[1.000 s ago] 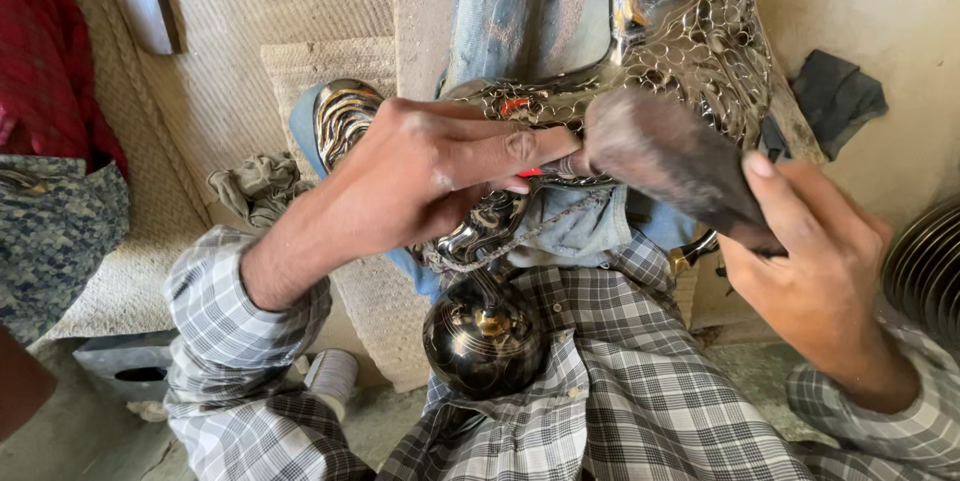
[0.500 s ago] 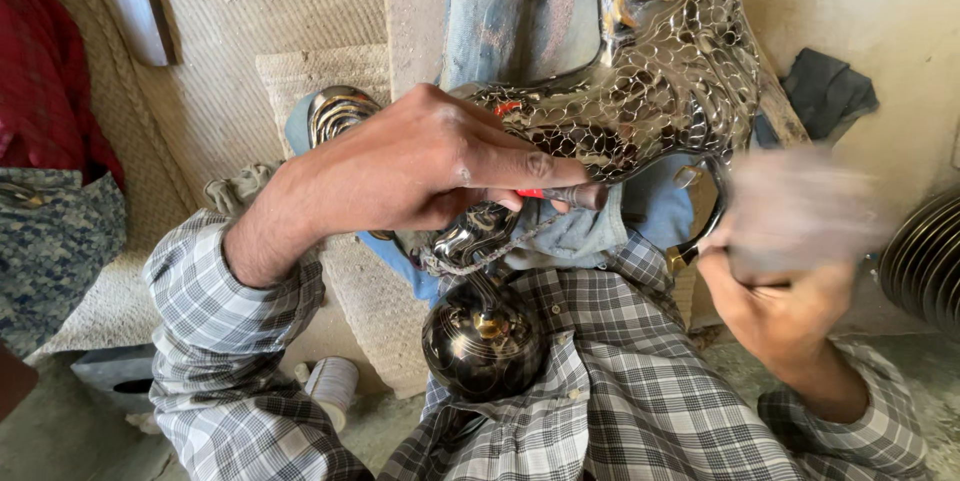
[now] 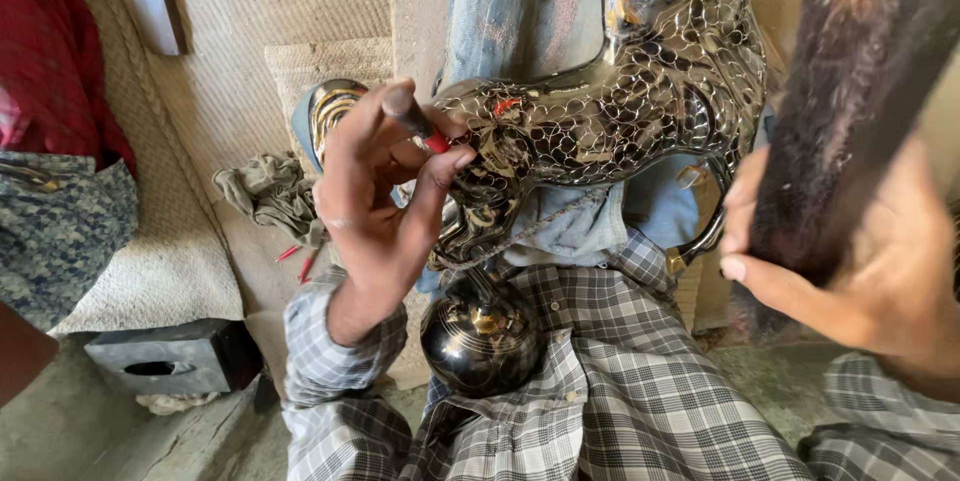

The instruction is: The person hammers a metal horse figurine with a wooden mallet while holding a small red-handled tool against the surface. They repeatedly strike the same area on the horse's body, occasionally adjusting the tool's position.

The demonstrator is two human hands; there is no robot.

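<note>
Left hand (image 3: pixel 385 191) clamped on red-tipped dark stick (image 3: pixel 415 121) against shiny black, scale-engraved metal figure (image 3: pixel 620 101); right hand (image 3: pixel 860 261), at 3 o'clock, grips dark worn buffing pad (image 3: pixel 850 91).

We held a short red-tipped tool (image 3: pixel 415 121) in our left hand (image 3: pixel 385 196), its fingers curled against the dark, scale-patterned metal ornament (image 3: pixel 610 101) that rested over our checked lap beside its round black base (image 3: pixel 480 336). Our right hand (image 3: pixel 870 271) gripped a dark brush-like block (image 3: pixel 850 91) raised near the ornament's right edge. A crumpled rag (image 3: pixel 265 191) lay on the woven mat (image 3: pixel 230 51) at the left.
</note>
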